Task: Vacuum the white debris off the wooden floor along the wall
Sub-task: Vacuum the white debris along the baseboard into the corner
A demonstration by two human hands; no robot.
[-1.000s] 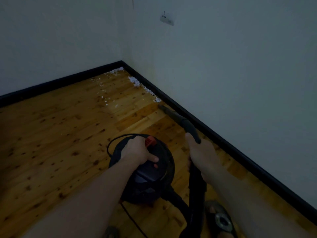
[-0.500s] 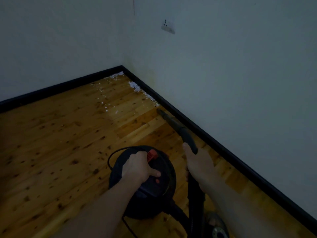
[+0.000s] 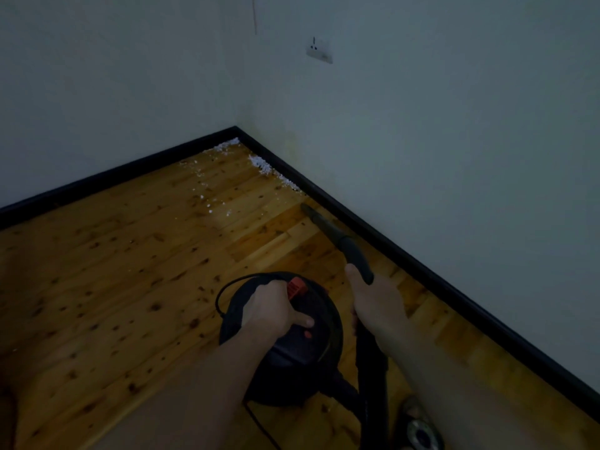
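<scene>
1. Left hand: grip closed round the top handle of the vacuum, thumb lying near a small red button; a red tab sits just beside the knuckles.
2. Right hand: grip closed round the wand, which slants toward 11 o'clock along the skirting.
3. Nozzle tip: low over the floor, just short of the debris; contact with the boards cannot be told.
4. Debris: white crumbs banked against the skirting at 12 o'clock, a second patch in the corner, loose specks scattered toward 11 o'clock.
5. Hose: runs from the vacuum base up to the right hand.
6. Risk: the nozzle may push light crumbs ahead or scatter them if driven in fast.
7. Risk: scattered specks lie off the wall line and could be missed.
8. Risk: the cord looping beside the vacuum may snag when it is carried forward.
</scene>
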